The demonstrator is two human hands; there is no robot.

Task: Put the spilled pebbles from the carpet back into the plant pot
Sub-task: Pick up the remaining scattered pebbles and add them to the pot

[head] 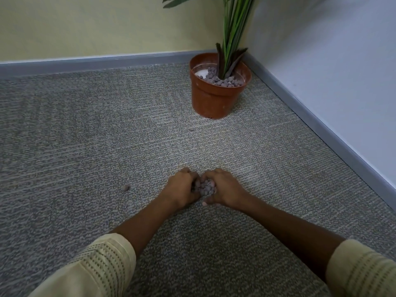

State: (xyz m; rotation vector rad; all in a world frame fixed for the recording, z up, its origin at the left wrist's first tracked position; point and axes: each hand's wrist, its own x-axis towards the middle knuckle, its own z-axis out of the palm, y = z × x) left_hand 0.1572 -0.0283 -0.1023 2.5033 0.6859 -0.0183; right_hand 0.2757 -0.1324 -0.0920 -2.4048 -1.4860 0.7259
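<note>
Pebbles (222, 80) half fill plant pot (214, 97); hands cup more.

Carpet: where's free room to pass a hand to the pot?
Bare grey carpet runs from the cupped left hand and right hand to the terracotta plastic pot, bar one stray pebble. Crowded: pot tight against the grey skirting corner.

This looks like a corner of an office or similar commercial interior: the floor is covered in grey, low-pile carpet (107, 129) laid in square tiles with alternating grain. A grey skirting strip (96, 64) runs along the foot of plain painted walls (85, 24), pale yellow on one side and whitish on the other. A potted plant in a terracotta-coloured plastic plant pot (211, 99) stands in the corner as decoration
</note>
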